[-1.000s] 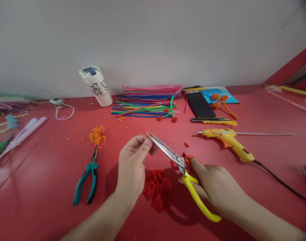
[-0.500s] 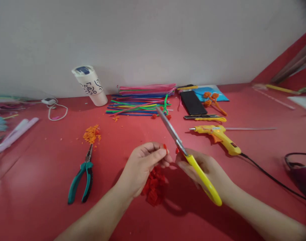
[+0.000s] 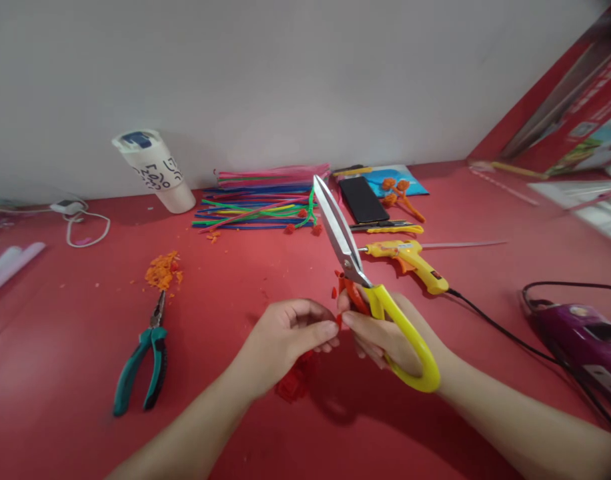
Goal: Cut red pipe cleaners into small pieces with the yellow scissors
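Note:
My left hand [image 3: 295, 333] is closed, with a small red piece [image 3: 339, 321] pinched between thumb and fingertips. My right hand [image 3: 385, 330] holds a pair of scissors [image 3: 403, 340] with yellow handles, the metal blades pointing up and away, nearly together. A red strip [image 3: 354, 295] also sits against the fingers of that hand, below the blades. The thumb of my right hand touches or nearly touches the small red piece. A heap of red cut pieces [image 3: 291, 385] lies on the table under my left hand, partly hidden by it.
Teal pliers [image 3: 155, 347] lie at left beside orange scraps [image 3: 163, 270]. Behind are a white tumbler [image 3: 158, 177], colourful pipe cleaners [image 3: 255, 213] and a black phone [image 3: 364, 200]. A yellow glue gun [image 3: 410, 260] and a purple power strip [image 3: 580, 333] are at right.
My right hand has come left until its fingertips meet my left hand at the red piece. The scissors have turned, showing their handle loop. The view has shifted right.

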Available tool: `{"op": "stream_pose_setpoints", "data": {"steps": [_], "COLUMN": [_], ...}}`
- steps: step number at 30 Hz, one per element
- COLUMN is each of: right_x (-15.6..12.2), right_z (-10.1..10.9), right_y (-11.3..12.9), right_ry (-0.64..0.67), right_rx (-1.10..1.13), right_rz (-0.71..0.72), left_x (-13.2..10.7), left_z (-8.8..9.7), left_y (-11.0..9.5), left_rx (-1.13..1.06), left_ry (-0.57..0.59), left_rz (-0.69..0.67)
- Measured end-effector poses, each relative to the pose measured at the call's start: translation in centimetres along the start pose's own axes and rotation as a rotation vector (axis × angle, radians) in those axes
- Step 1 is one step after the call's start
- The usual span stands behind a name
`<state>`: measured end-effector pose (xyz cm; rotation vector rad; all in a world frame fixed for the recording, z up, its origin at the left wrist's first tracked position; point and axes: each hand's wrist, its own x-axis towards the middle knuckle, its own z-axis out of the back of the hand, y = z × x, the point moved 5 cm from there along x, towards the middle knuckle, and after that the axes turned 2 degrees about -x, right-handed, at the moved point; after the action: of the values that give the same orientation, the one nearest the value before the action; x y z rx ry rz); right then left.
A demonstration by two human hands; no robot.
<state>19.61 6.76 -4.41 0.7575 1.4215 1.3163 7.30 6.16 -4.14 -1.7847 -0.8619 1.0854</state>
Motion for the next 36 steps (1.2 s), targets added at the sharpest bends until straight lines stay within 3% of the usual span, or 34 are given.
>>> {"op": "stream_pose_setpoints", "data": {"steps": [5,9,13,16,23,36], "right_x": [-0.3,-0.1,0.1,0.2,0.0,-0.1], "right_z": [0.0,0.5,0.9,0.4,-0.5,-0.6], "right_y": [0.3,0.7,1.4,1.0,0.4,0.2], "right_ry": [-0.043,-0.077,-0.09,-0.034,-0.043,-0.064], "right_rx": [-0.132,-0.263,-0.677,-0.957,-1.28,-1.289], "right_rz": [-0.019,0.062,0.21,0.256,0.419,0.472], "left_x": [-0.2,0.1,0.1,-0.2,-0.5,-0.3], "left_z": [0.0,1.0,3.4,4.7,4.8,4.4], "left_y": [-0.4,-0.4,-1.9,-3.0,-3.4,-3.0], "left_rx": [0.137,0.047,-0.163,-0.256,-0.295,-0.371], "left_ry": [-0.101,-0.204,-0.386,-0.453,-0.435,-0.367], "left_rz": [-0.105,-0.104,-0.309,-0.452,-0.51,-0.508]}}
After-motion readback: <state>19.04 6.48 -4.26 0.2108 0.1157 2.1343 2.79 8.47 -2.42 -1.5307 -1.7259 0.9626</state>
